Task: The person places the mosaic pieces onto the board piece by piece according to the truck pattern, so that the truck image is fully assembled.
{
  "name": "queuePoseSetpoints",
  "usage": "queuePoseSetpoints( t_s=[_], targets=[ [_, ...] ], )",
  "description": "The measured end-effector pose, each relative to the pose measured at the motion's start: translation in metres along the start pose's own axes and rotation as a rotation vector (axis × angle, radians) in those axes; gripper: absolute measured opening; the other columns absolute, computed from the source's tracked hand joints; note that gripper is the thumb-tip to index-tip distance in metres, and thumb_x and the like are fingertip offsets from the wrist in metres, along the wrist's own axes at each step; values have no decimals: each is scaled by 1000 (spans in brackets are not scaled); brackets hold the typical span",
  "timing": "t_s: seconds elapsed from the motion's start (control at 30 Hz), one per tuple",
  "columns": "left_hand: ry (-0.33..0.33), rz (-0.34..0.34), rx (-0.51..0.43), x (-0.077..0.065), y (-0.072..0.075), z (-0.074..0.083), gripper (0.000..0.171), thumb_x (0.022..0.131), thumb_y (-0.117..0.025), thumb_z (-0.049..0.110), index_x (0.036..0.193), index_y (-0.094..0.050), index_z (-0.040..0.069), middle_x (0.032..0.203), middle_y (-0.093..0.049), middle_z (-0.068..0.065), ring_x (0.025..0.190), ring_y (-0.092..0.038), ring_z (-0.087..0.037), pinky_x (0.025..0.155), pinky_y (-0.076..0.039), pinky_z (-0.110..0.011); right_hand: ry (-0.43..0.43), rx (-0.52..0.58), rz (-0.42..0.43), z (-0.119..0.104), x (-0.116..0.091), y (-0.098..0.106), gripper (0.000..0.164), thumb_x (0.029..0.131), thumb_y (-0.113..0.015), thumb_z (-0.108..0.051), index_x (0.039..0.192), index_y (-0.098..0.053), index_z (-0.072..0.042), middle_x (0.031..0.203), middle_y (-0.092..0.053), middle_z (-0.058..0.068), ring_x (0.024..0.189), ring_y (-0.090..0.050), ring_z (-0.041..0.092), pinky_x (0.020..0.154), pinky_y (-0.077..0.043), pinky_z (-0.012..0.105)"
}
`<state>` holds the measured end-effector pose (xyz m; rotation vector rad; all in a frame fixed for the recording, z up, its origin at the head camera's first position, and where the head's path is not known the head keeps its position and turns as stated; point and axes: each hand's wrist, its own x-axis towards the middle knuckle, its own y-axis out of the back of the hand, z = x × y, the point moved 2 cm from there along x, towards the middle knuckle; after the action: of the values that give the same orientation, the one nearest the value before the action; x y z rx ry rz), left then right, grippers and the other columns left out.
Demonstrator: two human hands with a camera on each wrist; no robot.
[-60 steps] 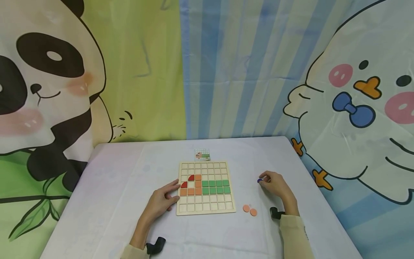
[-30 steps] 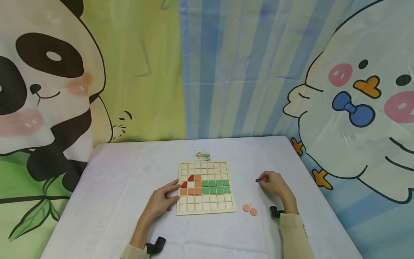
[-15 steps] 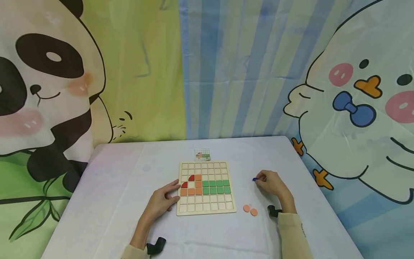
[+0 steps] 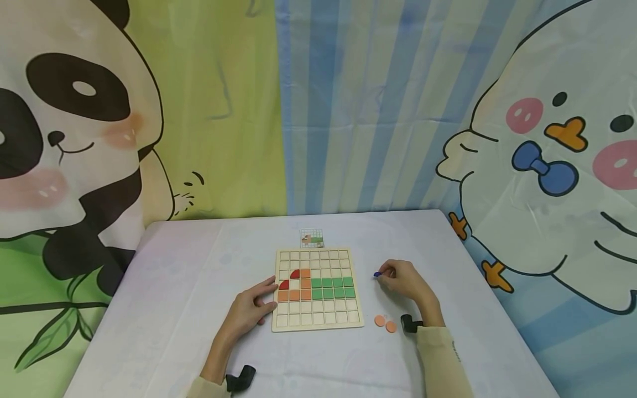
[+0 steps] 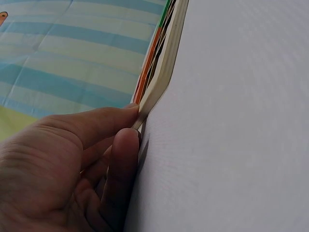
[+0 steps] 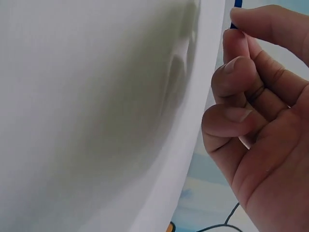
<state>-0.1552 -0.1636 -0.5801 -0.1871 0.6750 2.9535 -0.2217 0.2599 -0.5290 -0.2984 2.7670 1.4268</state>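
Observation:
My right hand [image 4: 405,279] pinches a small dark blue piece [image 4: 376,275] between thumb and index finger, right of the wooden grid board [image 4: 318,319]. Only part of the piece shows past the fingertips, so its shape is unclear; the other fingers are curled in the right wrist view. Thumb and fingers of my left hand [image 4: 246,307] are spread and touch the board's left edge. Within the grid lie green square tiles [image 4: 332,287] in two rows, orange squares [image 4: 294,295], and two red rounded pieces, one of them the upper red piece [image 4: 295,273].
Two orange discs [image 4: 380,320] lie on the white tabletop [image 4: 278,365], right of the board's near corner. Behind the board is a small pattern card [image 4: 312,238] with a gridded picture. A printed curtain [image 4: 368,110] hangs beyond the table's far edge.
My right hand has moved left toward the board, carrying the blue piece, which turned slightly in the fingertips. My left hand, the board and the discs have stayed put.

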Motion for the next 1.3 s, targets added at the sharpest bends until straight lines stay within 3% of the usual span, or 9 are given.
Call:
queuePoseSetpoints(
  t_s=[0.5, 1.3],
  targets=[
    [2, 8, 1, 0, -1, -1, 55, 91, -83, 11, 143, -68, 16, 161, -55, 10, 56, -56, -14, 49, -48, -26, 115, 34, -45, -31, 4, -16, 7, 95, -74, -9, 101, -76, -7, 84, -68, 0, 74, -56, 14, 64, -48, 25],
    [-1, -6, -11, -1, 1, 1, 53, 91, -83, 11, 142, -69, 15, 161, -56, 9, 57, -56, -14, 49, -49, -26, 208, 69, -113, -74, 13, -49, 5, 96, -76, -13, 99, -74, -10, 82, -67, -2, 72, -56, 11, 64, -48, 23]
  ],
)
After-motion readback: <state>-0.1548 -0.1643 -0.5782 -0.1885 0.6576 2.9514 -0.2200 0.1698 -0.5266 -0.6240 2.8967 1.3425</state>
